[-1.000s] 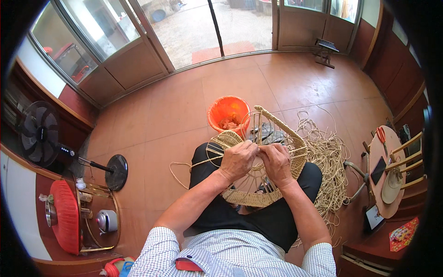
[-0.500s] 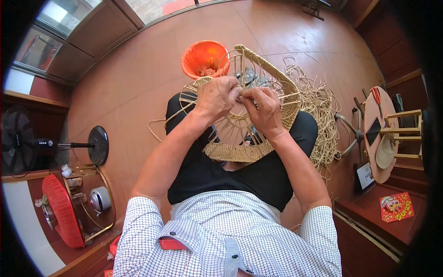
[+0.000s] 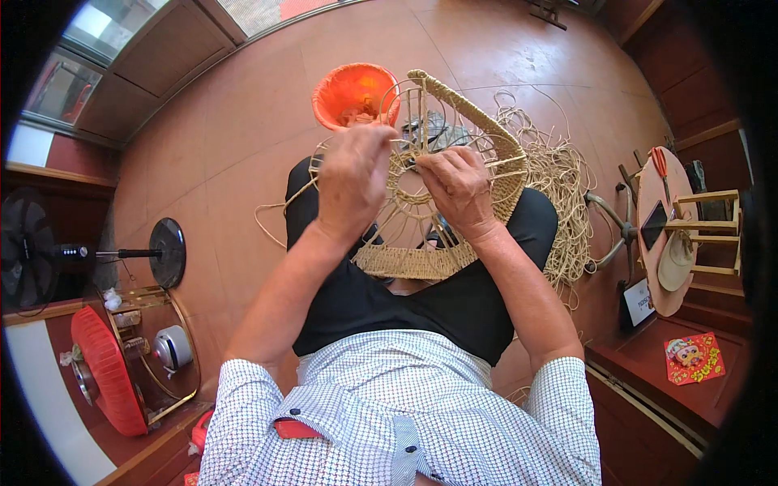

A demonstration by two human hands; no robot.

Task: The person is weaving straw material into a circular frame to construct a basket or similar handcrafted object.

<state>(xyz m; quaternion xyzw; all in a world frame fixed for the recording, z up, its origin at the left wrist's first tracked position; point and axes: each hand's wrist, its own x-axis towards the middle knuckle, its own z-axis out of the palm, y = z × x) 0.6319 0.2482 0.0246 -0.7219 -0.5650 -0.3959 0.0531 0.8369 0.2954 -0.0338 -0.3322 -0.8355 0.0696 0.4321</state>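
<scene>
Between my knees stands a rope-woven frame point(image 3: 417, 263) with thin spokes, a small wrapped inner ring and thick bands of tan rope weaving along its edge. My right hand point(image 3: 460, 186) is closed, its thumb and fingers pinching the frame near the top of the inner ring. The exact strand in that pinch is hidden. My left hand point(image 3: 354, 180) is raised over the left side of the frame. Its fingers are smeared by motion, and what they hold, if anything, does not show. A loose rope end point(image 3: 263, 212) trails out beside my left knee.
An orange-lined bin point(image 3: 331, 91) stands beyond the frame. To the right lies a big heap of tan rope point(image 3: 559, 194), with a round stool top point(image 3: 664, 296) carrying scissors point(image 3: 660, 164) past it. A fan point(image 3: 166, 253) and a heater with a red cover point(image 3: 109, 368) are at the left.
My left hand has pulled away to the left from beside my right hand, uncovering the inner ring. The right hand keeps its pinch, almost in place.
</scene>
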